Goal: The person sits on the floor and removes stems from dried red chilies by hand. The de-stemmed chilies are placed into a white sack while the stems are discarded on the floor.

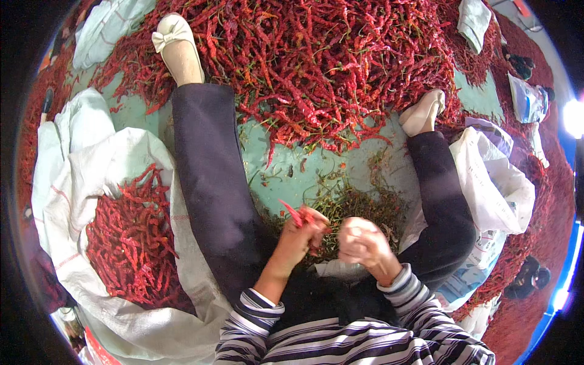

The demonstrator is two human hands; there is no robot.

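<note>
My left hand (303,235) is closed around a few red chili peppers (295,216), one with its tip pointing up and away to the left. Just to the right, my right hand (363,242) is blurred, its fingers curled. Whether anything is pinched in it cannot be made out. Beneath both hands, between my legs, lies a heap of green and brown pepper stems (351,207). Beyond my feet spreads a large pile of red chilies (315,68), many with stems on.
On the left, a white woven sack (123,148) with rolled sides holds red chilies (137,246). A printed white sack (483,182) stands by my right leg. Pale green sheeting (278,182) covers the floor. Other people (527,278) sit at the far right among more chilies.
</note>
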